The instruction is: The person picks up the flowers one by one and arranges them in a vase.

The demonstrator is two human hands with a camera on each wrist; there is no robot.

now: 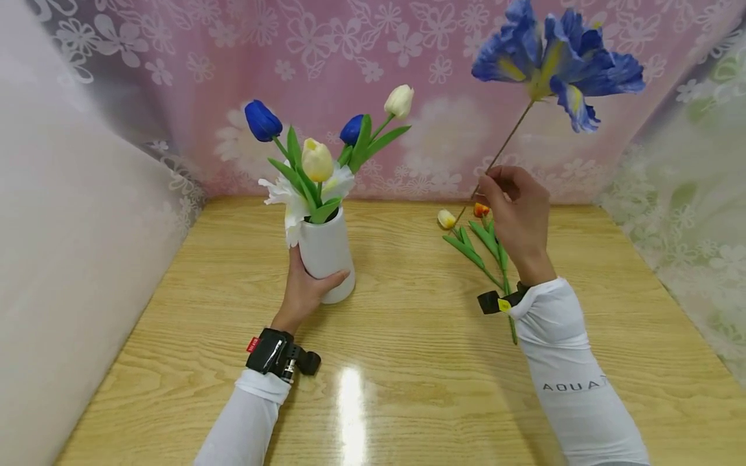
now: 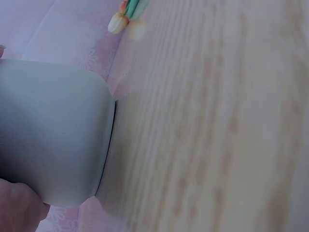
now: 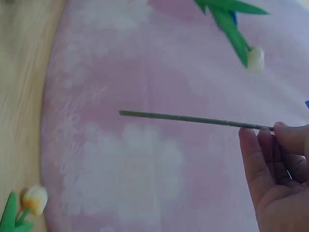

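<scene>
My left hand grips the lower part of a white vase, thumb across its front. In the left wrist view the vase lies across the left side, a fingertip at its lower edge. Blue tulips, cream tulips and a white ruffled flower stand in the vase. My right hand pinches the thin stem of a large blue iris, raised with the bloom upward. In the right wrist view the bare stem sticks out past the fingertips.
On the wooden table, below my right hand, lie a yellow-white tulip and an orange-red tulip with green leaves and stems. A pink floral curtain hangs behind the table, with pale cloth at both sides.
</scene>
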